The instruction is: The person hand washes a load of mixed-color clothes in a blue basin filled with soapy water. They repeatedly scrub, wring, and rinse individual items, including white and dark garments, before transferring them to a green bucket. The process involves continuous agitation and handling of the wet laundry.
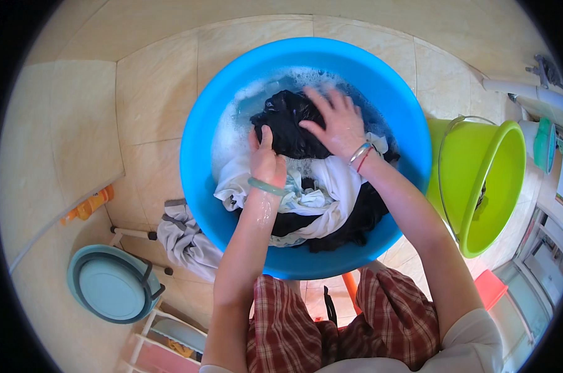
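A large blue basin [197, 161] holds sudsy water and a heap of wet laundry. In its upper middle, a bunched wet black garment [287, 121] lies between my two hands. My left hand [267, 158], below a green bangle, grips the garment's lower left edge with the thumb up. My right hand [337, 121], with a silver bangle and a red string at the wrist, rests on the garment's right side, fingers spread and slightly blurred. Below the hands a twisted white garment [337, 193] lies with more dark cloth [356, 224] around it.
A lime-green bucket [452, 180] with a wire handle tilts at the basin's right. Grey cloth [185, 239] lies on the tiled floor at lower left, near a blue-grey folding basin [113, 283] and a white rack [147, 320]. An orange bottle [88, 205] is by the left wall.
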Action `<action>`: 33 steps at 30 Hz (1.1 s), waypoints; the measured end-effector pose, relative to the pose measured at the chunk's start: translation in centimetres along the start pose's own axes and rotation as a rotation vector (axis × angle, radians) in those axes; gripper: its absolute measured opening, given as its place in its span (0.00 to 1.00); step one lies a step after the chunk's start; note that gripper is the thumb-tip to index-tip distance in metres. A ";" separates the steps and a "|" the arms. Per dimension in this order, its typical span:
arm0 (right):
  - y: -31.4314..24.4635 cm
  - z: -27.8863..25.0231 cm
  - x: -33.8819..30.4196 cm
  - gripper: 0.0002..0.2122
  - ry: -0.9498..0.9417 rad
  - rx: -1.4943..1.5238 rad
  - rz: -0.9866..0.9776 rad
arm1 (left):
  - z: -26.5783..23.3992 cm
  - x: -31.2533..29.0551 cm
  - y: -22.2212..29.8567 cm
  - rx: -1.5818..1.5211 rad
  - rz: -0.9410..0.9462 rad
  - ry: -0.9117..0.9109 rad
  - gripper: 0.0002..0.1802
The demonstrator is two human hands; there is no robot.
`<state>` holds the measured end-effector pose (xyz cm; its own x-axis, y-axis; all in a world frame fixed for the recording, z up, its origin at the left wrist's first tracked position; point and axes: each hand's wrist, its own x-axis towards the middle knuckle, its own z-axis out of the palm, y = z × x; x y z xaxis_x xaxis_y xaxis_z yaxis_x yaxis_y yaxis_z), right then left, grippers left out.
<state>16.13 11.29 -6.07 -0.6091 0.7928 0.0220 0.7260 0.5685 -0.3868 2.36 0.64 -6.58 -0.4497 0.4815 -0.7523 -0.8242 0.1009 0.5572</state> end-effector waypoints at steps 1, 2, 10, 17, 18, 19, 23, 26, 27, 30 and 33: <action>0.4 0.3 -0.1 0.26 -0.068 -0.026 -0.040 | 0.3 0.0 -0.4 0.029 -0.041 0.027 0.31; 1.0 0.7 0.0 0.24 -0.131 -0.049 -0.083 | 0.8 0.0 -0.3 0.059 -0.074 0.052 0.32; -0.2 1.9 1.3 0.10 0.020 0.270 0.044 | 1.8 0.3 0.6 -0.053 -0.095 -0.152 0.31; -10.3 -6.5 -4.5 0.07 -0.020 0.365 -0.499 | 2.5 -1.1 3.6 -0.300 -0.288 -0.514 0.23; -10.4 -6.7 -4.8 0.07 -0.024 0.351 -0.551 | 3.7 -2.8 4.1 -0.272 -0.283 -0.504 0.24; -11.0 -6.7 -4.7 0.07 0.000 0.365 -0.570 | 2.9 -2.3 4.3 -0.227 -0.353 -0.532 0.23; -12.6 -7.1 -3.6 0.10 0.096 0.406 -0.571 | 3.0 -3.3 3.5 -0.167 -0.134 -0.468 0.27; -13.3 -6.7 -2.8 0.13 0.194 0.412 -0.520 | 2.7 -3.2 4.3 -0.372 -0.403 -0.571 0.26; -13.4 -6.7 -2.6 0.13 0.218 0.433 -0.497 | 2.3 -3.0 4.6 -0.378 -0.438 -0.604 0.25; -13.5 -6.7 -1.8 0.13 0.269 0.511 -0.449 | -0.4 -2.2 3.4 -0.408 -0.428 -0.615 0.21; -12.6 -6.1 -1.5 0.12 0.298 0.553 -0.427 | -0.9 -2.0 2.6 -0.415 -0.315 -0.644 0.18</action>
<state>9.80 4.26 4.41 -0.6324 0.5991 0.4911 0.1329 0.7085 -0.6931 0.82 -0.84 -3.95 0.0051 0.9017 -0.4324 -0.9954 0.0458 0.0838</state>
